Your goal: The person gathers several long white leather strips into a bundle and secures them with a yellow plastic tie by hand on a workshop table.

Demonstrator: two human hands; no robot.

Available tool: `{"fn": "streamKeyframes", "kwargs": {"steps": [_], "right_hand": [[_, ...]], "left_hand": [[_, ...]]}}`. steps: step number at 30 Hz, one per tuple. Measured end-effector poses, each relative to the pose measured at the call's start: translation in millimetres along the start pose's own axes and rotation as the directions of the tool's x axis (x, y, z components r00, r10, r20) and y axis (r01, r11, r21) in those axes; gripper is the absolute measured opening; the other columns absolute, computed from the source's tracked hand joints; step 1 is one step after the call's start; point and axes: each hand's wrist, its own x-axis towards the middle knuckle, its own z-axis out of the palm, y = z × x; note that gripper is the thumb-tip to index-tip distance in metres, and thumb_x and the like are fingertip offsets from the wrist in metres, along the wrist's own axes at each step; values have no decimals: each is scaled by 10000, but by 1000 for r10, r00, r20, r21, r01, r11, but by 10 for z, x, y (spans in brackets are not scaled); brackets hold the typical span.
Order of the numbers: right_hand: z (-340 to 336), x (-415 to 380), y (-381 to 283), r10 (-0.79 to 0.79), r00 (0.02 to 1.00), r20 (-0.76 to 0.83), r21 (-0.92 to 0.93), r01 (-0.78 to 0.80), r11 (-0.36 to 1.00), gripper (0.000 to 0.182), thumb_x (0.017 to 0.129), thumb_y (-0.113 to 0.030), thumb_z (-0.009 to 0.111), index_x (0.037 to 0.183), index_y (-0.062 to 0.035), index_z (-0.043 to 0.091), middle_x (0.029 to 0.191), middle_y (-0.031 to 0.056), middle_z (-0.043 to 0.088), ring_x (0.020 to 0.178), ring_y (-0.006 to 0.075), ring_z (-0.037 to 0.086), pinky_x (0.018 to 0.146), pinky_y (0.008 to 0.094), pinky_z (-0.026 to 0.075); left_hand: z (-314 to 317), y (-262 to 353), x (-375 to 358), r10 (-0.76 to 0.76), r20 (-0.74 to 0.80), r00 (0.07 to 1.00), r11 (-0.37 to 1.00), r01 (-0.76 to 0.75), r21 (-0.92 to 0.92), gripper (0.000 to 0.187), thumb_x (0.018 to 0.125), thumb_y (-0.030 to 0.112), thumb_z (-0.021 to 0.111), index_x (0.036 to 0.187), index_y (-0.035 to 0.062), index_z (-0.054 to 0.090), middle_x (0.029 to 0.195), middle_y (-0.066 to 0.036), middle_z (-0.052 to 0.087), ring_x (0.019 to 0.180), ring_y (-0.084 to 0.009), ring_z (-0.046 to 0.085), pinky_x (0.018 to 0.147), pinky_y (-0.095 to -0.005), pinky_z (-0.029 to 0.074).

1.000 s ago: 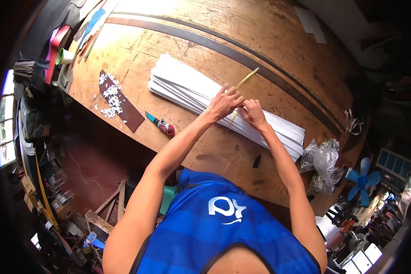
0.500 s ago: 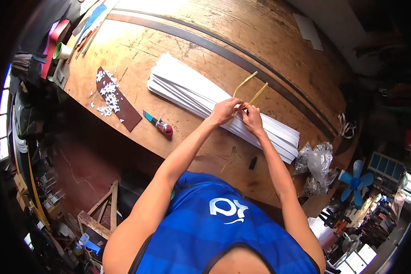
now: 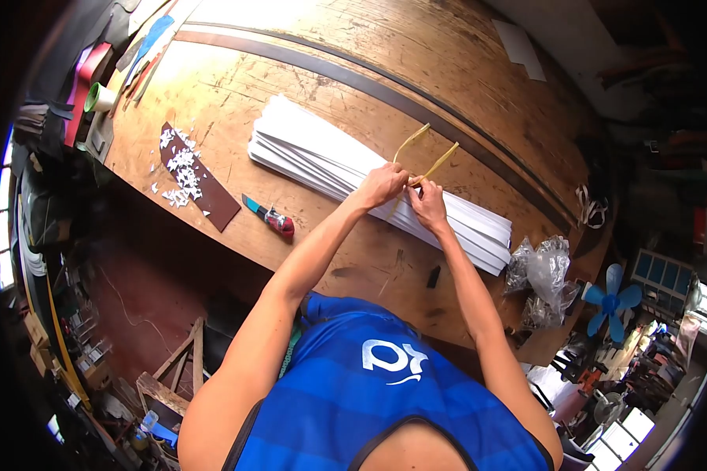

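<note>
Both hands meet over the middle of the long stack of white strips (image 3: pixel 369 177) that lies slantwise across the wooden bench (image 3: pixel 236 86). The left hand (image 3: pixel 382 186) and the right hand (image 3: pixel 426 202) each pinch the yellow tie (image 3: pixel 432 166) closed between their fingers, right at the top of the stack. A second ago only one loose end stood up on the far side; now two ends fork outward from between the hands, and the hands sit closer together. The tie looks crossed over the bundle, so the binding appears to be at the knotting stage, not yet drawn tight. To the near left, well apart from the hands, lie a red-handled utility knife (image 3: pixel 271 218) and a brown strip (image 3: pixel 192 177) scattered with white scraps.
</note>
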Motion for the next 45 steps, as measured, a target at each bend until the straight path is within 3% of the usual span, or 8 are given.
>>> {"fn": "streamKeyframes", "kwargs": {"steps": [5,7,11,13,20,23,25,45], "right_hand": [[10,-12,-48,74,997,-9,28,-73,997,116,836,-133,654,904,-40,644,652,124,592,547,221,549,551,361,447],[-7,-12,-49,220,971,98,94,-229,969,123,846,-195,629,915,-93,638,748,102,647,727,277,597,756,398,412],[31,-14,11,245,967,77,142,-254,957,121,842,-193,636,907,-91,642,741,103,649,711,275,605,755,395,424],[48,-6,21,164,986,17,159,-165,973,132,840,-131,657,905,-18,639,720,131,657,580,188,594,565,317,468],[35,-24,-77,332,940,74,216,-340,915,142,824,-197,656,884,-68,653,751,114,667,678,252,623,733,380,447],[86,-44,-70,423,903,80,259,-429,865,155,823,-207,646,899,-72,652,792,109,685,762,259,646,782,383,434],[142,-62,-42,294,954,-65,139,-283,949,163,845,-153,646,923,-10,643,789,132,694,682,229,673,650,328,519],[186,-80,-220,494,861,-121,230,-460,858,164,838,-163,656,911,-16,646,816,143,701,756,258,692,699,352,530]], "left_hand": [[38,69,-78,-39,-104,994,995,30,-93,125,811,138,626,902,57,598,849,-110,573,847,-315,593,716,-413,500],[59,94,-109,-57,-196,979,980,17,-197,136,799,149,647,886,57,598,843,-109,567,831,-307,589,698,-407,495],[106,151,-134,-128,-171,977,977,95,-190,123,804,164,653,844,58,604,851,-106,570,876,-303,587,698,-412,500],[125,193,-151,-215,-196,957,962,172,-214,122,800,168,669,847,68,616,847,-99,573,862,-303,593,693,-414,503],[250,327,-190,-318,-314,895,940,255,-227,111,798,166,684,827,81,618,795,-83,565,768,-286,592,628,-393,494],[246,380,-201,-310,-334,890,947,259,-190,113,790,170,686,819,87,615,793,-82,563,771,-283,593,623,-398,494],[255,431,-199,-333,-334,882,941,290,-173,117,772,159,677,798,77,597,813,-90,553,805,-301,584,650,-426,500],[353,608,-160,-351,-402,845,893,431,126,84,751,186,664,741,107,688,867,-66,569,880,-281,541,726,-414,457]]}}
